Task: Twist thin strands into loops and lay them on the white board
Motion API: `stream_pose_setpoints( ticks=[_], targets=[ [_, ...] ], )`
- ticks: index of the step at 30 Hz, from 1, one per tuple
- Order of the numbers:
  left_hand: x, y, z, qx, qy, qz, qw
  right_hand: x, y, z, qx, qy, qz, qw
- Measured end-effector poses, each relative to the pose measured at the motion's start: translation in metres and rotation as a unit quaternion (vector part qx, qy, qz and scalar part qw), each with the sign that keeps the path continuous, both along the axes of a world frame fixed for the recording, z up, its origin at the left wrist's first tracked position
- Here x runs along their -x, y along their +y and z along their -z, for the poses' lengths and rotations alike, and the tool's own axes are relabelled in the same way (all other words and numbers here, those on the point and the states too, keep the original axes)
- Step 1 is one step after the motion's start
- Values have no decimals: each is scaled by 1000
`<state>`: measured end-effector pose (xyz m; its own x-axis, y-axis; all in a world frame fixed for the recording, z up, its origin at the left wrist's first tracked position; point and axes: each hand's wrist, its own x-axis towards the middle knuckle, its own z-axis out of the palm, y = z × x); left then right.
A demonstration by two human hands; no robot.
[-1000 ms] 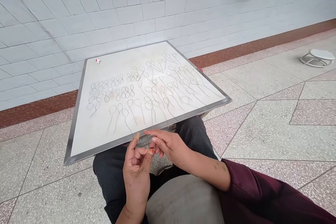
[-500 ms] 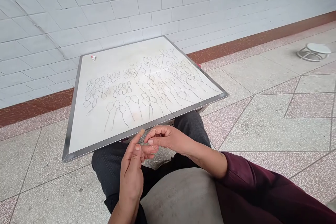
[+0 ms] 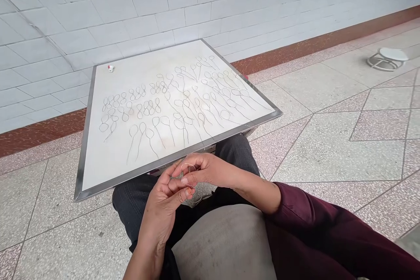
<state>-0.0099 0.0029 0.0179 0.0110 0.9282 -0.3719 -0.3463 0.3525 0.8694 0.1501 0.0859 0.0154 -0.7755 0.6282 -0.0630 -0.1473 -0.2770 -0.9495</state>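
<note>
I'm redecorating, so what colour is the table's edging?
The edging is grey, showing best in the head view.

Quantities: one table [image 3: 105,162], one stool [image 3: 393,54], one small red-and-white item [image 3: 111,68], one left hand [image 3: 161,203], one right hand [image 3: 207,169], one handheld wire [image 3: 189,164]. Looped wires [image 3: 150,138] on the table: several dozen; overlap prevents an exact count.

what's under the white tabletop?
Both dark-trousered legs run beneath its near edge; something red peeks past the right edge. Whatever else is underneath, the tabletop covers.
</note>
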Motion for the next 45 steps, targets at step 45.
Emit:
stream_pose_setpoints(
  ticks=[45],
  targets=[
    [10, -8, -1, -85, 95, -293, 947, 17, -51, 34, -314, -143, 61, 937]
  ],
)
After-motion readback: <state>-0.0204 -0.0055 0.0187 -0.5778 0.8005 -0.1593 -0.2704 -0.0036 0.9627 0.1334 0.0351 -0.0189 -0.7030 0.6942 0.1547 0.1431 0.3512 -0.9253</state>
